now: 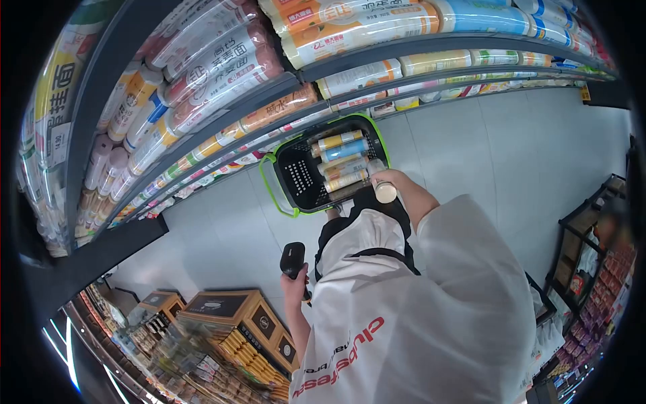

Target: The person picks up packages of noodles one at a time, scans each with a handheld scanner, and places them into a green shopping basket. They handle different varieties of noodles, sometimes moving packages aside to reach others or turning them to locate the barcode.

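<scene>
My left hand is closed round the handle of a black handheld barcode scanner, low beside my body. My right hand grips a roll-shaped pack of dried noodles, its pale round end facing up toward me. That pack is at the right edge of a black shopping basket with a green rim and handle, which stands on the floor by the shelf. Inside the basket, several noodle packs lie side by side, among them a blue one and a yellow one.
A long shelf stacked with wrapped noodle packs curves across the top and left. Pale floor tiles extend to the right. Boxed goods stand behind at lower left, and a black rack is at right.
</scene>
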A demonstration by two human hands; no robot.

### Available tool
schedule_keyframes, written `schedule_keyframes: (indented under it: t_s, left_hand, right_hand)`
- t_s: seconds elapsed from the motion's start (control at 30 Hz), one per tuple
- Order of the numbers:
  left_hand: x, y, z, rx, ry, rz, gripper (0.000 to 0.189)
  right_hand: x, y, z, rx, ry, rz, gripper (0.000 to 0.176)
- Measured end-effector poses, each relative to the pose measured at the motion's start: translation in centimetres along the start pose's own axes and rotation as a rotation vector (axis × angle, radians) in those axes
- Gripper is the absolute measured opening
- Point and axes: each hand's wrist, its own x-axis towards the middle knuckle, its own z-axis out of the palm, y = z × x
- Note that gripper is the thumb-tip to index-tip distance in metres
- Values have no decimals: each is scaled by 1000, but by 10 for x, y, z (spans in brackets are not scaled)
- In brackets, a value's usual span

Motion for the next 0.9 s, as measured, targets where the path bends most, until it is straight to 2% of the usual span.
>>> schedule_keyframes:
  t_s: [0.07,0.17,0.2,0.3,0.33,0.43,0.47,0.57,0.7,0.73,0.8,0.83,0.9]
  left_hand:
    - [2,-4,-12,32,-28,4,19]
    - [3,-2,-30,19,-31,1,18]
    - [6,-5,-37,5,-23,-1,18]
    - [15,-8,-55,-28,-3,5,18]
    - [15,-6,-61,-27,-2,10,18]
    - [21,-10,-71,-20,-6,4,18]
    - [24,-11,-72,-21,-12,1,19]
    - [29,-7,-68,1,-29,14,19]
    - [33,-3,-58,-7,-60,46,20]
    - [30,0,-55,-9,-70,55,20]
    - [31,11,-47,2,-68,76,20]
    - [31,11,-44,15,-60,78,20]
    - [30,16,-36,-28,-68,87,20]
  right_hand:
    - [9,-9,17,109,36,-22,28]
    - [9,-12,58,659,33,-89,32]
    - [43,-2,69,820,46,-160,43]
    - [50,-32,103,969,441,80,54]
    - [54,-37,114,1013,500,135,61]
    - [25,-34,122,122,209,-51,61]
    - [11,-43,128,-6,209,-58,57]
    - [36,-46,125,-281,233,-258,49]
    - [10,-59,115,-187,207,-237,35]
    - [29,-48,111,-149,293,-319,35]
    - [43,-46,97,-248,293,-352,36]
    - [43,-49,89,-361,338,-458,35]
    - [13,-68,73,-271,172,-679,34]
